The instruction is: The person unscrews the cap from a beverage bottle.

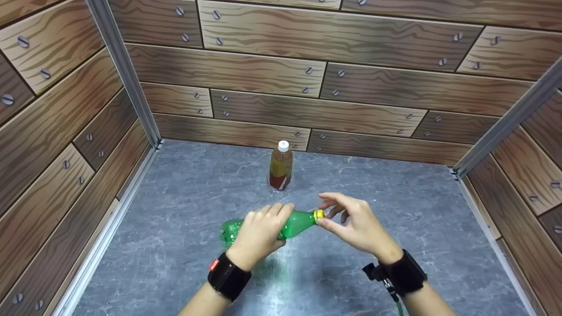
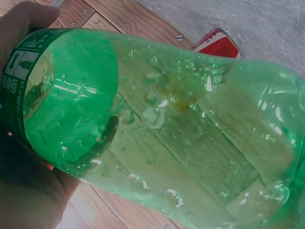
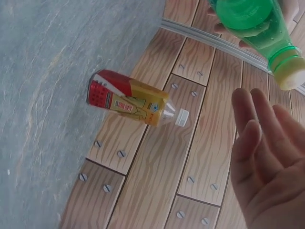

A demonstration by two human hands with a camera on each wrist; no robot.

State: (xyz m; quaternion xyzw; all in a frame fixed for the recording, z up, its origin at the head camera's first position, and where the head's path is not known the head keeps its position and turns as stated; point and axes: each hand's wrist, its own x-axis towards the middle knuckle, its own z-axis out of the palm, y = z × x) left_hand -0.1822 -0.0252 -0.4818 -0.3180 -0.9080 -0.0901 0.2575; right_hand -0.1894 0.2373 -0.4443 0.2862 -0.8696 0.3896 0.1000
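My left hand grips a green plastic bottle round its middle, over the label. The bottle lies nearly level above the table, its yellow cap pointing right. Droplets show on its see-through wall in the left wrist view. My right hand is beside the cap, fingers loosely bent and spread. In the right wrist view, a gap shows between the right fingers and the cap. Farther back, a second bottle with a white cap and a red and yellow label stands upright.
Grey marbled tabletop lies under the hands. Wood-patterned walls rise at the back and on both sides, with metal corner posts. Each wrist wears a black strap; a cable hangs from the right one.
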